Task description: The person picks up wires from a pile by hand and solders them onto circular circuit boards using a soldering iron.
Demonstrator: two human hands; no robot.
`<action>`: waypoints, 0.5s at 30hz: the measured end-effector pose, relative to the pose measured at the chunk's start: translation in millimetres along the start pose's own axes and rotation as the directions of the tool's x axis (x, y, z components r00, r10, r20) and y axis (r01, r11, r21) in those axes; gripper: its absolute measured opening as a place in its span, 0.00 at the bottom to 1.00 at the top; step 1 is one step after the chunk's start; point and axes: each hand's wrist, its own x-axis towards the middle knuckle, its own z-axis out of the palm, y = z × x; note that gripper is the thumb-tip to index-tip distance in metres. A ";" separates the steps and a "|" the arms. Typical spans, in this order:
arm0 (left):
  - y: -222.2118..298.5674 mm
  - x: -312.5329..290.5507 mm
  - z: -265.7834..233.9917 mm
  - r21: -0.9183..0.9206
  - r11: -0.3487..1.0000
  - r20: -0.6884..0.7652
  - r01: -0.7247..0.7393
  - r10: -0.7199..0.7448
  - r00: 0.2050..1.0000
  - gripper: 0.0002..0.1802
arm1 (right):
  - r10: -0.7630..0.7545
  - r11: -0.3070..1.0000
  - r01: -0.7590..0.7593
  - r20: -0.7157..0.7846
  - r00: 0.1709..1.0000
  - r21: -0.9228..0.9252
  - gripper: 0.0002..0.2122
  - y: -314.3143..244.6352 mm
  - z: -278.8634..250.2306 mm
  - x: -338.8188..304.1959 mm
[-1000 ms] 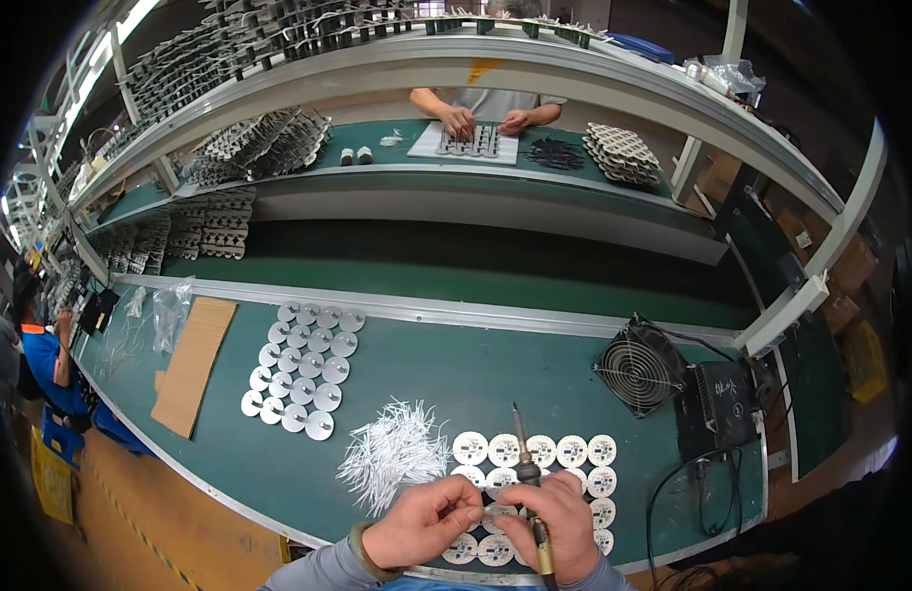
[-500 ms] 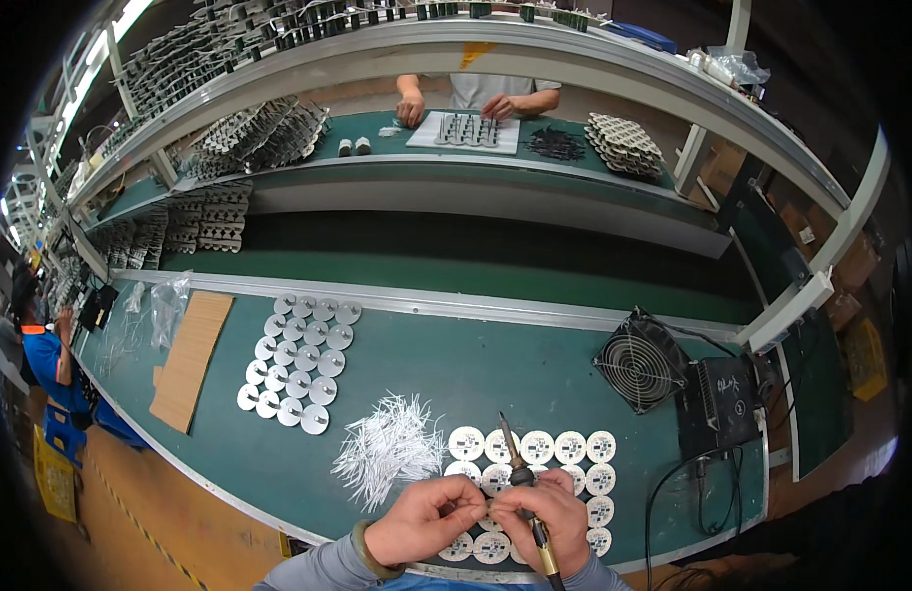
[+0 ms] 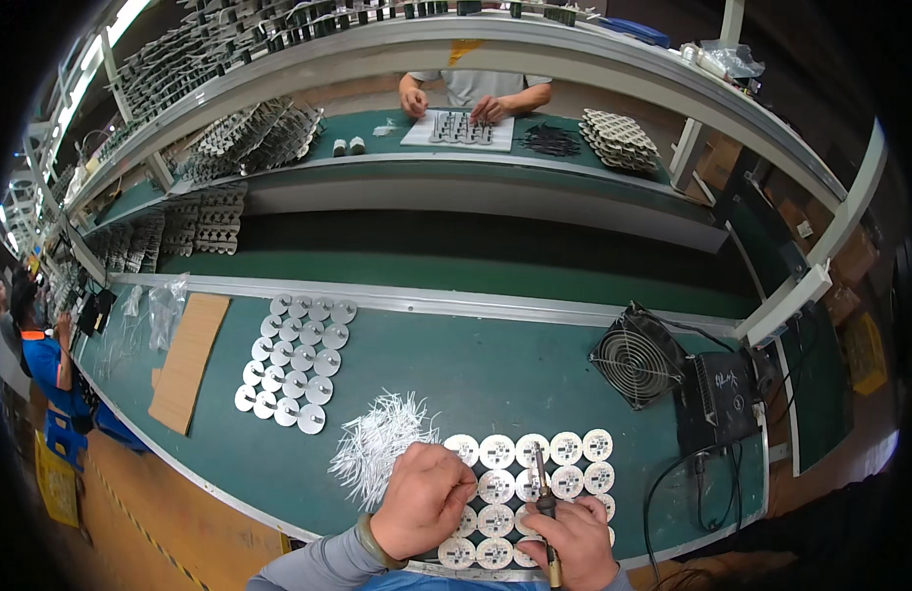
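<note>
My right hand (image 3: 578, 548) is closed around a soldering iron (image 3: 546, 502), whose metal tip points away from me over the round circuit boards (image 3: 496, 486). These pale discs with small dark parts lie in rows under and around both hands. My left hand (image 3: 423, 500) has its thumb and fingers pinched together at the left edge of the rows; whatever they hold is too small to make out. Just beyond that hand lies a loose heap of short white wires (image 3: 382, 441).
Silver discs with dark centre pieces (image 3: 296, 357) lie in rows to the left, beside a cardboard sheet (image 3: 189, 362). A fan (image 3: 637, 357) and a black box with cables (image 3: 717, 402) stand at right. Beyond the bench's raised rail, another person's hands (image 3: 488, 108) work over a white board.
My hands have come apart: the left has moved left and slightly away from me, the right a little to the right and nearer. The soldering iron has shifted right and stands more upright in view.
</note>
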 end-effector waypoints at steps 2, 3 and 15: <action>0.5 3.3 0.4 0.004 1.000 -0.004 -0.016 0.016 1.000 0.08 | 0.015 1.000 -0.016 0.063 0.998 0.020 0.19 0.8 -11.5 7.8; 2.3 3.2 1.3 -0.051 0.999 0.021 -0.011 0.012 1.000 0.08 | 0.033 0.998 -0.040 0.141 0.989 0.044 0.19 -2.4 -19.3 13.7; 4.2 -0.1 -1.9 -0.108 0.993 0.002 -0.043 0.044 0.999 0.07 | -0.089 0.932 0.075 0.024 0.996 0.355 0.17 -29.9 -25.1 86.6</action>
